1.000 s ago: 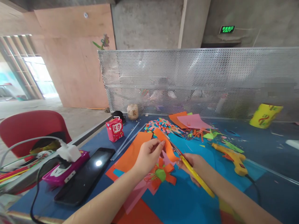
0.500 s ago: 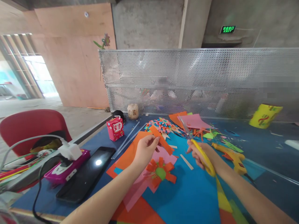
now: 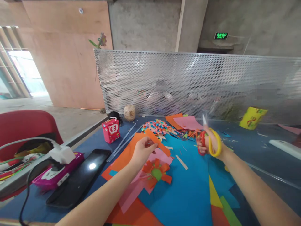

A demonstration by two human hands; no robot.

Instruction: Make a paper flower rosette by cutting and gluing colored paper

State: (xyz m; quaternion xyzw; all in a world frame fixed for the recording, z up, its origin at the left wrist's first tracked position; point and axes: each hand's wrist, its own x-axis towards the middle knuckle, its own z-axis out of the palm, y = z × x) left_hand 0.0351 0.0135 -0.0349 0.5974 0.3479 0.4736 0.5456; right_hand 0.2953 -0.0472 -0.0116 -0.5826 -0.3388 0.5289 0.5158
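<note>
My left hand (image 3: 143, 152) pinches an orange paper strip (image 3: 162, 147) above the sheets, thumb and fingers together. My right hand (image 3: 210, 142) is closed on scissors (image 3: 215, 146) with a yellow and a red handle loop, their blades pointing up and away. Below the left hand lies a flower of orange paper strips with a green centre (image 3: 156, 173). It rests on pink paper (image 3: 128, 197) over a large blue sheet (image 3: 183, 194). An orange sheet (image 3: 128, 153) lies beneath my left hand. Thin white strips (image 3: 182, 162) are scattered on the blue sheet.
A multicoloured paper pile (image 3: 160, 127) and paper scraps (image 3: 188, 134) lie beyond the hands. At left are a phone (image 3: 80, 182), a purple power strip (image 3: 56, 172), clear sticks (image 3: 121, 142) and a red drink carton (image 3: 111, 130). A perforated metal screen (image 3: 145, 69) borders the back.
My right hand has lifted and moved away with the scissors, turning them more upright. My left hand still pinches the orange strip. The view has shifted slightly.
</note>
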